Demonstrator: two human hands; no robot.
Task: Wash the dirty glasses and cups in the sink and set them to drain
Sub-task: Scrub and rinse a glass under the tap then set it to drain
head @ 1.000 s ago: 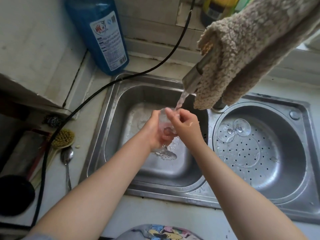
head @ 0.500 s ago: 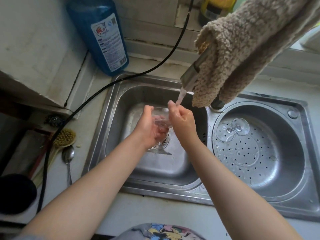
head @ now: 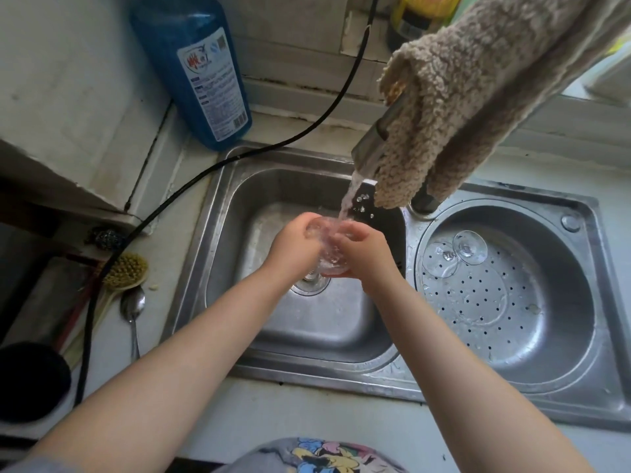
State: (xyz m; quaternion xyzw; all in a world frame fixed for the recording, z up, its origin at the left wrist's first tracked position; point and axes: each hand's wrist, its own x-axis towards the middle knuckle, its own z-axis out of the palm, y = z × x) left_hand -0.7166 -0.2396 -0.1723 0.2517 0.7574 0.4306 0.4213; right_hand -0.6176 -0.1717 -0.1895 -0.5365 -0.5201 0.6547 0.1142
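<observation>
A clear glass (head: 329, 254) sits upright between both hands over the left sink basin (head: 307, 322), under the tap's (head: 372, 145) running water. The left hand (head: 295, 249) curls round its left side; the right hand (head: 363, 254) curls round its right. Each grip holds the glass. Two stemmed glasses (head: 454, 252) lie in the perforated right basin (head: 495, 302).

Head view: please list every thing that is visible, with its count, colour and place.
glass: 1, clear, under running tap, over left basin
stemmed glasses: 2, clear, in right strainer basin
sink: 1, steel, two basins
tap: 1, grey, above left basin
cloth: 1, beige, draped over tap
detergent bottle: 1, blue, behind sink
cable: 1, black, across counter
brush: 1, yellow bristles, left counter
spoon: 1, metal, beside brush
left hand: grips glass
right hand: grips glass
</observation>
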